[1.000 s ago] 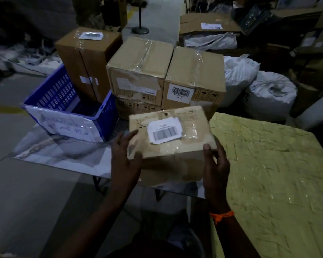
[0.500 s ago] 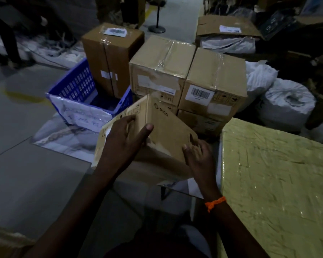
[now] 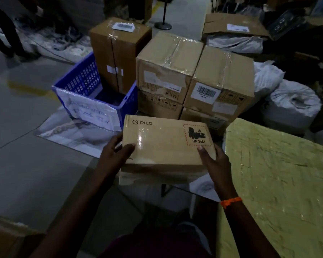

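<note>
Held: one PICO carton [image 3: 166, 146], taped, UN 3481 mark.
Grip: left hand [image 3: 116, 155], right hand [image 3: 214, 162] clasp its ends.
Behind: four stacked cartons [image 3: 168, 71], one blue crate [image 3: 78, 81].

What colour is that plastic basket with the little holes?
Blue; the slotted plastic basket shows best in the head view.

Dim, bluish view; tape glare, dark blurred edges.
</note>
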Available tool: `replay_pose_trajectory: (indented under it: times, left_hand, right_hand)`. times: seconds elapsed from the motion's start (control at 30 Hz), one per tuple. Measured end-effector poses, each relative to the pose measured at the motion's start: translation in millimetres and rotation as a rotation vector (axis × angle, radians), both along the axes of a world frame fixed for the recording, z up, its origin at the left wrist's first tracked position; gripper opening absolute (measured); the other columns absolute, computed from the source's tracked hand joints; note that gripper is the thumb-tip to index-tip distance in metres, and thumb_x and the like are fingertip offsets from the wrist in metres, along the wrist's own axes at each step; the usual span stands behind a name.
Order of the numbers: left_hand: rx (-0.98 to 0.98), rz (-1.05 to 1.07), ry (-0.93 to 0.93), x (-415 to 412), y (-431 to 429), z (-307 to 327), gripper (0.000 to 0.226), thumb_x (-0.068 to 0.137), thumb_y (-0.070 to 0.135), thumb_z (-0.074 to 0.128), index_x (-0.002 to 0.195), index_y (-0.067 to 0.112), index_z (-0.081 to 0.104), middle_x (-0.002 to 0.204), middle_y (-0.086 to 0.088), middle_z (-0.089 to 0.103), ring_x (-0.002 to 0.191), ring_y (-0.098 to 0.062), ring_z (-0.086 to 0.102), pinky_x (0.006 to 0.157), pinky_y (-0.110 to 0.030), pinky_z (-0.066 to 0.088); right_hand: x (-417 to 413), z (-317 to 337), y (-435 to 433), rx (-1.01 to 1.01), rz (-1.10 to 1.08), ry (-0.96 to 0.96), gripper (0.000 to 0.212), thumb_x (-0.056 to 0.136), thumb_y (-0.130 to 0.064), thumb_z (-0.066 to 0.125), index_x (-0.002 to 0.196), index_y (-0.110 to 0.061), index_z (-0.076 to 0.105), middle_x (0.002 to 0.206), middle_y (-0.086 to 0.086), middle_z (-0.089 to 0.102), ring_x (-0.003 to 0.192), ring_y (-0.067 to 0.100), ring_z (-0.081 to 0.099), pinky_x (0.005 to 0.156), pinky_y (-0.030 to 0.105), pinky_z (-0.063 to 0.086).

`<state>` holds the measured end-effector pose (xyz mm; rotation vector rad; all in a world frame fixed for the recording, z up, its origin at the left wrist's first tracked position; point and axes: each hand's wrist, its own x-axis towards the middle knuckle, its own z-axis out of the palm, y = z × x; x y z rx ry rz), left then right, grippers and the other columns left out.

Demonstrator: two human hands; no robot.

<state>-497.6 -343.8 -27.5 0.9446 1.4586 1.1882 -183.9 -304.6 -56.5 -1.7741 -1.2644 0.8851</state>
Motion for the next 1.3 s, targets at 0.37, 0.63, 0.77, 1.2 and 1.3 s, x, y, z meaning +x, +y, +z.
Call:
replay_pose_trajectory:
  times: [0.37,0.63,0.77,1.2,1.3]
  left_hand:
    - [-0.151,0.045,0.030,18,-6,-38,0.062,0.089,0.037,0.073,0.144,0.027,0.046,0.138,-0.002,0.056,0.113,-0.019,0.062,0.082,-0.037,0.055]
    - [-0.225,-0.106,0.169,18,43,-12,0.040,0.100,0.037,0.061,0.137,0.025,0.051,0.128,0.000,0.055,0.108,-0.018,0.055,0.076,-0.033,0.047]
    - [-0.295,-0.155,0.080,22,61,-2,0.047,0.100,0.051,0.056,0.139,0.025,0.054,0.131,-0.002,0.055,0.116,-0.023,0.054,0.095,-0.045,0.046]
    - [-0.143,0.088,-0.094,20,21,-20,0.023,0.094,0.037,0.070,0.104,0.016,0.064,0.109,-0.003,0.068,0.105,-0.022,0.067,0.079,-0.038,0.055]
    - [-0.190,0.078,0.057,18,4,-47,0.041,0.086,0.037,0.080,0.114,0.011,0.063,0.112,-0.008,0.068,0.100,-0.025,0.069,0.074,-0.038,0.058]
  right_hand:
    - [13,-5,-25,0.053,-0.025,-0.020,0.030,0.092,-0.032,0.077,0.116,-0.031,0.058,0.100,-0.026,0.061,0.089,-0.013,0.057,0.066,0.000,0.045]
    - [30,2,34,-0.104,0.100,-0.013,0.048,0.092,-0.044,0.075,0.133,-0.024,0.061,0.119,-0.001,0.072,0.104,0.016,0.069,0.085,0.033,0.059]
    - [19,13,48,-0.131,0.106,0.048,0.036,0.096,-0.038,0.071,0.126,-0.018,0.065,0.113,0.001,0.072,0.098,0.015,0.068,0.068,0.020,0.050]
    - [36,-6,-6,-0.058,-0.245,0.280,0.048,0.083,-0.065,0.075,0.111,-0.026,0.067,0.110,0.000,0.074,0.100,0.019,0.071,0.085,0.042,0.060]
    - [35,-27,-27,-0.110,-0.191,0.223,0.054,0.081,-0.059,0.080,0.117,-0.020,0.072,0.108,0.001,0.077,0.097,0.019,0.074,0.084,0.042,0.062]
